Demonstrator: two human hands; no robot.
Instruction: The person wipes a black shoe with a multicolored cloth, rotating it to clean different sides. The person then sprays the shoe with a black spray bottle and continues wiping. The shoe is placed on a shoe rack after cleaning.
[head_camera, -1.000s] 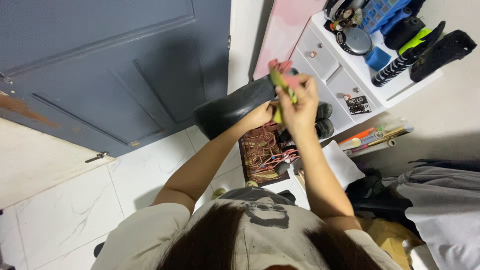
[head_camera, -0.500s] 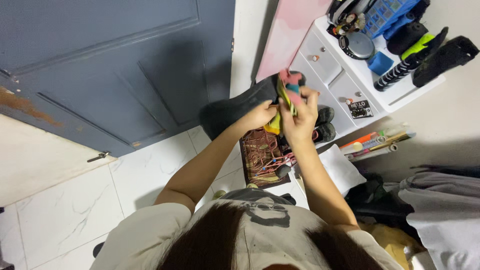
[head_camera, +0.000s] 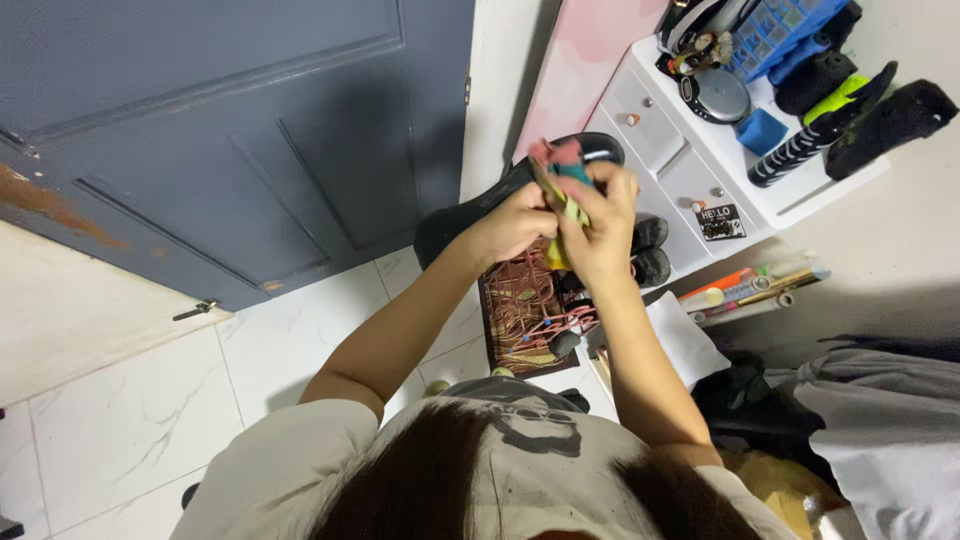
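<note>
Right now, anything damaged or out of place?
Yes: the grey door has a worn, rust-brown patch at its left edge. A tangle of pink hangers lies heaped on the floor. Both hands hold a small multicoloured cloth; it looks intact.

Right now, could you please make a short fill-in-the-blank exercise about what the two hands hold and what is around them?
1. Both the left hand and the right hand grip one small ____, yellow and teal soft item.
2. Below the hands, a tangle of reddish wire hangers lies on the ____ marble floor tiles.
3. The panelled door on the left is dark ____.

Missing words: pink; white; blue
</note>
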